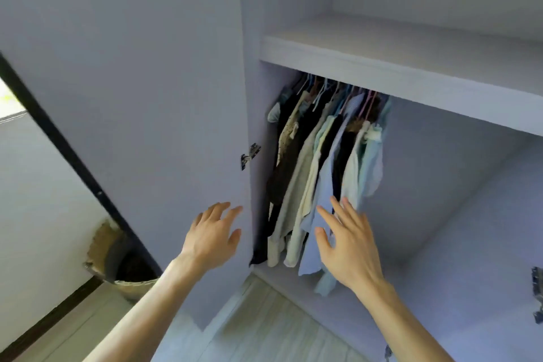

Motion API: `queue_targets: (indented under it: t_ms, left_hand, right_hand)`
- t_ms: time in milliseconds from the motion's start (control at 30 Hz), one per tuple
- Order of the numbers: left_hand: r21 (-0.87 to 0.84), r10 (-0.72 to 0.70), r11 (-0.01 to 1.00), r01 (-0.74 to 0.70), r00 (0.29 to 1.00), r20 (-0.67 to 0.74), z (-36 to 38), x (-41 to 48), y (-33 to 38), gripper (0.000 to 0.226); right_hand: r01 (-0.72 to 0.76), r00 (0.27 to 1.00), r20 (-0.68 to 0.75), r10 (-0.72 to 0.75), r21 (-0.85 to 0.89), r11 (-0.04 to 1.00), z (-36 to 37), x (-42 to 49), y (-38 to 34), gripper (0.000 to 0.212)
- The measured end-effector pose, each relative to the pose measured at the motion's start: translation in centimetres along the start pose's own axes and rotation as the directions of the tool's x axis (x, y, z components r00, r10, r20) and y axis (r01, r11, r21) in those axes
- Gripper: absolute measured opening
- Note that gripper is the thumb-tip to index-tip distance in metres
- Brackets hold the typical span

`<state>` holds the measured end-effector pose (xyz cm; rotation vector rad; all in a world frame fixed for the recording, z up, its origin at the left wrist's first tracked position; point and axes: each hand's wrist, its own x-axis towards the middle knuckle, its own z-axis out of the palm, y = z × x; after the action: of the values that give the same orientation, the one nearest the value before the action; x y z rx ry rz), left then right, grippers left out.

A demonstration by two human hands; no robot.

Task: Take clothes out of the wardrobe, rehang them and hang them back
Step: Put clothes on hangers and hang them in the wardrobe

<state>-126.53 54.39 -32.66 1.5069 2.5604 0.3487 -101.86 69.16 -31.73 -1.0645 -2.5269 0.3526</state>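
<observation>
Wardrobe (440, 185): plain pale lilac-grey, inside and on the door. Light blue shirt (323, 185): plain. Left of it: mint-green shirt (321, 132), off-white shirt (296, 185), cream top (289, 129) with small dark dots, black garment (310, 119). Right of it: white shirt (351, 167), pale aqua shirt (371, 164). Above it: blue hangers (323, 88), pink hangers (368, 106). Below it: floor (264, 326), pale wood grain. Far left of it: basket (100, 244), tan weave.

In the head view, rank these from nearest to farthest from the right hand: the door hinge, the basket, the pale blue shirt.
1. Pale blue shirt, hanging just by the fingertips of the right hand.
2. Door hinge, up and to the left.
3. Basket, far left and low.
</observation>
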Motion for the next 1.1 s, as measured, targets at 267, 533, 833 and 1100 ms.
queue_targets:
  t_ms: [267,533,833,1100]
  left_hand:
    - [0.016,-0.459,0.887,0.461,0.879,0.128,5.0,-18.7,-10.9,0.056]
    - [-0.097,-0.899,0.425,0.900,0.432,0.073,7.1,-40.2,-12.5,0.055]
    - [-0.301,-0.981,-0.193,0.934,-0.194,0.028,11.5,-59.5,2.4,0.054]
    - [-0.407,-0.817,-0.549,0.730,-0.572,0.077,16.0,-68.8,20.4,0.051]
  right_hand:
    - [0.278,0.861,0.426,-0.278,0.062,0.958,10.5,-4.8,-10.4,0.046]
    - [0.650,0.458,0.554,-0.695,0.325,0.687,13.8,-10.6,-24.0,0.046]
    - [0.819,-0.175,0.442,-0.880,0.562,0.119,14.2,-23.9,-31.5,0.049]
    - [0.658,-0.608,0.313,-0.730,0.712,-0.243,10.3,-38.3,-29.8,0.048]
